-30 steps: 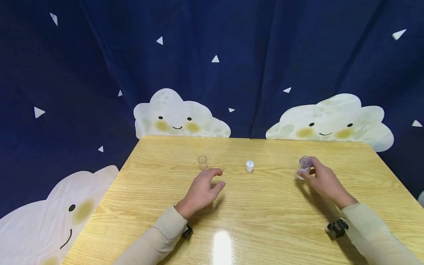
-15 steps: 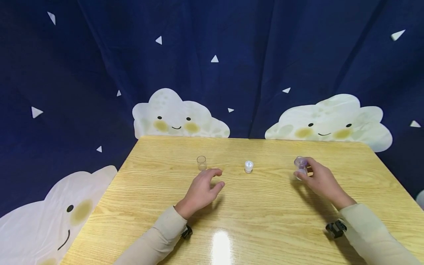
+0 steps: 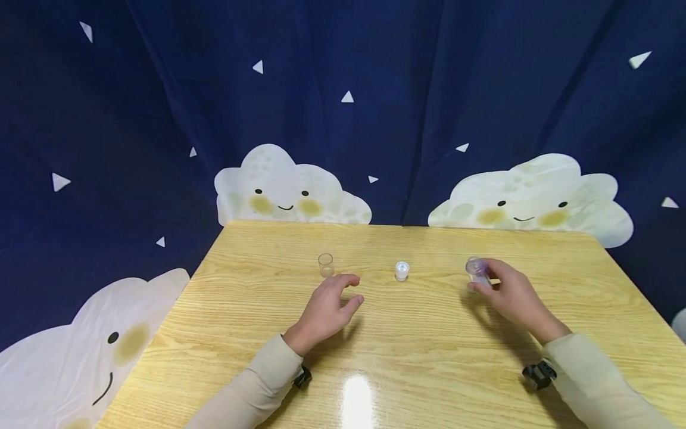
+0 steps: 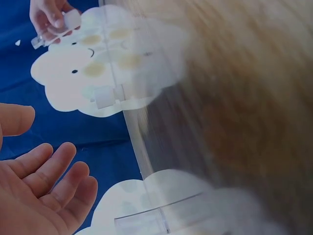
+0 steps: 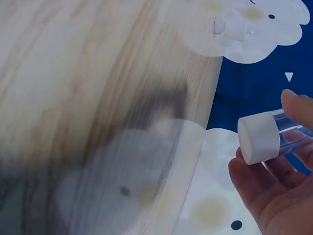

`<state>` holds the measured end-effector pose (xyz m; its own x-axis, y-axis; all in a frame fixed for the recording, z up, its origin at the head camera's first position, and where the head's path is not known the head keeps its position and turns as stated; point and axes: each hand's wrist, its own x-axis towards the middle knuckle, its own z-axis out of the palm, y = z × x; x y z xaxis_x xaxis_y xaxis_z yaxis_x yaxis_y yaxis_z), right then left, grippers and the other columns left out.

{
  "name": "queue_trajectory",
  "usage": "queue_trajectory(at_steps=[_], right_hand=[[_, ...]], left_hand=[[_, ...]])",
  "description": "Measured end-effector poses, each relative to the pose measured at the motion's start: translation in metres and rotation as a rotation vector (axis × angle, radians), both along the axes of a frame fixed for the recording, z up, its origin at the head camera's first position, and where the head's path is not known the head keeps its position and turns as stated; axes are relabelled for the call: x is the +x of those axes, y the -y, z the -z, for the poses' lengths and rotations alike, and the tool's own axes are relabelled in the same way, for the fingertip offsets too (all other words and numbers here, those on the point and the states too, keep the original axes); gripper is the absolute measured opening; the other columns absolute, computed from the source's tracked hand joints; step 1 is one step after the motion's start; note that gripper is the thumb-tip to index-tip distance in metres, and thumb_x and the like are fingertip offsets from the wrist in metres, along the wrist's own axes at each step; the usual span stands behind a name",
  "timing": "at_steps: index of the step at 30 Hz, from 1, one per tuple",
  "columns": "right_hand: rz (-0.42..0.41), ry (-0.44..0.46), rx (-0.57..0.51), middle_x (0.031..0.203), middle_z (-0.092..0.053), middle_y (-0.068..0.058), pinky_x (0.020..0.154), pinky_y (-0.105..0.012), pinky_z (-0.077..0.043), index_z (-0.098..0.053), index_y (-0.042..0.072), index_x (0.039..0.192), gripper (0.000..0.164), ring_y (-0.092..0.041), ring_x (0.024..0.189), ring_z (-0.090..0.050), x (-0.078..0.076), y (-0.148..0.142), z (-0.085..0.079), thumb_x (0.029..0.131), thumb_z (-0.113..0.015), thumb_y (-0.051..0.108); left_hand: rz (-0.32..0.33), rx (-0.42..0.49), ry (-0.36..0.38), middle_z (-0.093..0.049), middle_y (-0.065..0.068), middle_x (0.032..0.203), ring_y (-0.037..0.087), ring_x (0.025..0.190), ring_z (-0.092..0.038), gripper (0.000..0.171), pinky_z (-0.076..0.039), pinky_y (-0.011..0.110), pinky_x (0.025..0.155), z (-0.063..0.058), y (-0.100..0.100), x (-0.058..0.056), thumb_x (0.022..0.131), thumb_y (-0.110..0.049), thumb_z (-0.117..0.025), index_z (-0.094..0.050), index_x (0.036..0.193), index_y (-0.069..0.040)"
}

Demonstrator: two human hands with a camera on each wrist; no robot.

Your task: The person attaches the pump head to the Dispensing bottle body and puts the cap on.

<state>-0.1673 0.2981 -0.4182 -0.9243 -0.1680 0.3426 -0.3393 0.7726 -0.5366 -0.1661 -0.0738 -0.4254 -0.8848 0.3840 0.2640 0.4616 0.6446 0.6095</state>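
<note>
My right hand (image 3: 517, 298) grips a small clear container (image 3: 476, 269) with a purplish top, held tilted above the table at the right. In the right wrist view its other end is a plain white cylinder (image 5: 259, 138), and the thumb and fingers lie around its clear body. At the left, my left hand (image 3: 328, 310) hovers over the table with fingers loosely bent and nothing in them. A clear open cup (image 3: 326, 266) stands just beyond that hand's fingers. Between the hands, farther back, a small white piece (image 3: 402, 271) with a clear base stands upright.
The wooden table (image 3: 407, 345) reflects a bright glare spot near its front. Behind it hangs a dark blue curtain (image 3: 396, 119) with cloud faces and white triangles. A black device (image 3: 539, 375) is strapped at the right wrist.
My right hand has carried the clear container a short way left, and the container now leans more. The left hand, the cup and the white piece have stayed in place.
</note>
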Motion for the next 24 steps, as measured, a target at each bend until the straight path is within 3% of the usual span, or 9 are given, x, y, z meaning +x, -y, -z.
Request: queue_trajectory(at_steps=[7,16,24], right_hand=[[-0.021,-0.064,0.022,0.105,-0.067,-0.020,0.067,-0.023,-0.058,-0.064,-0.006,0.120,0.043,-0.013,0.091,-0.061,0.006,0.006,0.002,0.082,-0.079,0.007],[-0.062,-0.146,0.125,0.098,-0.067,-0.010,0.059,-0.021,-0.042,-0.066,0.000,0.115,0.039,-0.010,0.073,-0.052,0.009,0.020,0.002,0.080,-0.081,0.007],[-0.093,-0.176,0.131,0.098,-0.068,-0.005,0.061,-0.023,-0.043,-0.066,0.005,0.114,0.040,-0.012,0.075,-0.057,0.014,0.033,-0.001,0.078,-0.082,0.008]], left_hand=[[0.003,0.006,-0.004,-0.067,0.008,0.129,0.025,0.122,-0.060,0.041,-0.048,0.044,0.104,-0.002,-0.002,0.001,0.097,-0.027,-0.061,-0.060,0.132,-0.007],[-0.006,-0.002,-0.009,-0.066,0.008,0.130,0.024,0.124,-0.061,0.040,-0.049,0.043,0.104,-0.005,-0.003,0.003,0.097,-0.028,-0.061,-0.060,0.132,-0.008],[-0.016,0.009,0.004,-0.065,0.009,0.132,0.027,0.125,-0.059,0.043,-0.048,0.045,0.105,-0.004,-0.003,0.003,0.097,-0.028,-0.061,-0.059,0.133,-0.006]])
